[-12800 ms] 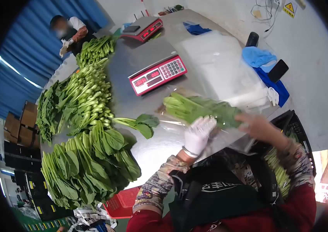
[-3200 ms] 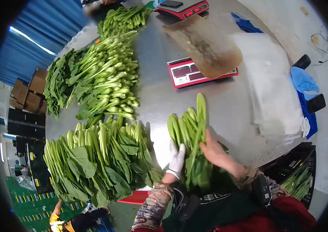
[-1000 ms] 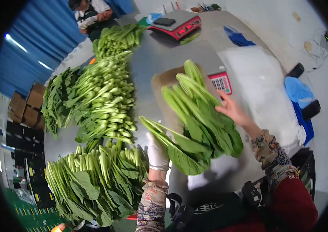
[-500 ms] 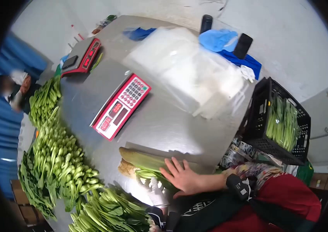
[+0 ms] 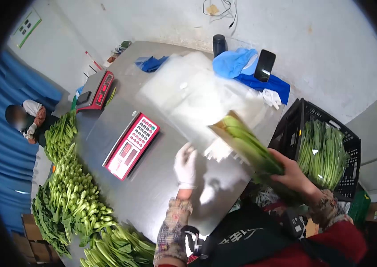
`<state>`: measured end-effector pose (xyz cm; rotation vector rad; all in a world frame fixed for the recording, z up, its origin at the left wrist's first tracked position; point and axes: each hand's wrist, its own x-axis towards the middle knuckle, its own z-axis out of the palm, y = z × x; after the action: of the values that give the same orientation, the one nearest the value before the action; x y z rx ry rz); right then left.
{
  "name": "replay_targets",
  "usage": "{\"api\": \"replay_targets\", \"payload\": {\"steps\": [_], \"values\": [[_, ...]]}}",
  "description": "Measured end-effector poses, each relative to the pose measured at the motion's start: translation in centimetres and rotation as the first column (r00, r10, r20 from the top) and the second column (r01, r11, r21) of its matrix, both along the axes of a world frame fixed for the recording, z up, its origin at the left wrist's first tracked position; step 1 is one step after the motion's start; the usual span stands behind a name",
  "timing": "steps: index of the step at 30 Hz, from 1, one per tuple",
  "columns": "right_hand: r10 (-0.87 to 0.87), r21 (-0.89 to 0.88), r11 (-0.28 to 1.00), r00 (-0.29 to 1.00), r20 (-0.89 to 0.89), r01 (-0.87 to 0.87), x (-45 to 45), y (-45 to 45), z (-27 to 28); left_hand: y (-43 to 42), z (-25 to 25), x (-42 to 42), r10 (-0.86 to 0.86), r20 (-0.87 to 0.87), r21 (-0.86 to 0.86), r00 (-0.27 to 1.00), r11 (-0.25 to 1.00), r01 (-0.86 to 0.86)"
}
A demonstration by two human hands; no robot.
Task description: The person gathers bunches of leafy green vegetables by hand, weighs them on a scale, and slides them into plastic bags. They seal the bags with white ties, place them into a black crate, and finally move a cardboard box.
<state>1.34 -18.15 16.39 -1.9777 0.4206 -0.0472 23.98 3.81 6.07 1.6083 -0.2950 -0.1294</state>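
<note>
My right hand (image 5: 293, 175), bare, is closed around the lower, leafy end of a bundle of green-stalked vegetables (image 5: 247, 141). The bundle is tilted above the table's right side, with a brown, paper-like wrap (image 5: 221, 126) along its stalks. My left hand (image 5: 185, 167), in a white glove, hovers over the metal table near the edge of the clear plastic bags (image 5: 197, 95). Its fingers are drawn together, and whether anything small is between them I cannot make out. White strips (image 5: 218, 150) show below the bundle.
A red-and-white scale (image 5: 130, 147) stands mid-table, another scale (image 5: 96, 91) farther back. Loose leafy greens (image 5: 75, 189) line the left edge. At right is a black crate (image 5: 350, 147) of bagged greens. A phone (image 5: 265, 65) and bottle (image 5: 219, 45) lie at the back. Another person (image 5: 30, 120) is at far left.
My right hand, earlier flat on the bundle on the table, now grips it and has lifted it to the right. My left hand has come away from the bundle. The camera view has tilted up.
</note>
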Motion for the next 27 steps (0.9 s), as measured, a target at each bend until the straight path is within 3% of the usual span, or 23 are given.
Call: {"api": "replay_targets", "payload": {"steps": [1, 2, 3, 6, 9, 12, 13, 14, 16, 17, 19, 20, 21, 24, 25, 27], "values": [[-0.031, -0.027, 0.999, 1.000, 0.002, 0.031, -0.5, -1.2, 0.5, -2.3, -0.9, 1.4, -0.089, 0.262, 0.322, 0.961, 0.947, 0.000], [-0.061, -0.050, 0.997, 0.998, 0.000, 0.061, -1.0, -2.2, 0.8, -4.7, -1.9, 3.0, -0.211, 0.501, 0.463, 0.839, 0.885, -0.054], [-0.094, -0.071, 0.993, 0.996, -0.008, 0.093, -1.5, -2.9, 1.0, -6.8, -2.7, 4.0, -0.266, 0.505, 0.473, 0.821, 0.881, -0.005], [-0.107, -0.082, 0.991, 0.993, -0.047, 0.103, -2.7, -4.2, 1.5, -9.6, -8.5, 9.4, -0.447, 0.260, 0.844, 0.856, 0.535, 0.023], [-0.106, 0.034, 0.993, 0.988, -0.115, 0.111, -3.7, -5.1, 0.9, -10.0, -2.9, 9.6, -0.316, 0.385, 0.617, 0.867, 0.787, 0.013], [-0.084, 0.077, 0.993, 0.990, -0.111, 0.093, -3.3, -5.3, 0.9, -10.7, 0.2, 6.9, -0.259, 0.466, 0.492, 0.846, 0.870, -0.005], [-0.077, 0.088, 0.993, 0.993, -0.095, 0.085, -2.8, -5.3, 0.9, -10.3, -3.8, 7.6, -0.396, 0.382, 0.661, 0.835, 0.748, 0.052], [-0.068, 0.093, 0.993, 0.994, -0.080, 0.076, -2.6, -5.4, 1.0, -9.8, -5.5, 8.2, -0.418, 0.354, 0.702, 0.837, 0.710, 0.058], [-0.037, 0.060, 0.997, 0.996, -0.080, 0.042, -2.1, -5.8, 1.0, -9.9, -5.8, 9.2, -0.461, 0.308, 0.767, 0.832, 0.638, 0.070], [-0.028, 0.053, 0.998, 0.995, -0.094, 0.033, -2.4, -5.6, 0.8, -10.3, -5.3, 9.4, -0.510, 0.281, 0.877, 0.813, 0.480, -0.002], [-0.007, 0.043, 0.999, 0.997, -0.078, 0.011, -2.5, -5.7, 0.4, -10.1, -3.3, 9.6, -0.249, 0.435, 0.600, 0.865, 0.796, -0.073], [0.005, 0.039, 0.999, 0.998, -0.064, -0.002, -2.4, -5.8, 0.2, -10.0, -1.6, 9.3, -0.096, 0.471, 0.420, 0.877, 0.899, -0.127], [0.003, 0.038, 0.999, 0.997, -0.075, 0.000, -2.4, -5.7, 0.2, -10.1, 0.8, 8.1, -0.085, 0.433, 0.339, 0.898, 0.938, -0.075], [0.012, 0.033, 0.999, 0.995, -0.097, -0.009, -2.4, -5.2, 0.3, -9.2, -7.3, 8.5, -0.490, 0.525, 0.728, 0.695, 0.682, -0.069], [0.020, 0.025, 1.000, 0.996, -0.091, -0.018, -2.6, -5.3, -0.1, -9.0, -6.7, 8.6, -0.447, 0.386, 0.733, 0.807, 0.680, 0.026], [0.016, 0.027, 1.000, 0.997, -0.080, -0.014, -3.0, -5.2, -0.2, -9.4, -5.4, 9.3, -0.367, 0.411, 0.653, 0.834, 0.757, 0.011]]}}
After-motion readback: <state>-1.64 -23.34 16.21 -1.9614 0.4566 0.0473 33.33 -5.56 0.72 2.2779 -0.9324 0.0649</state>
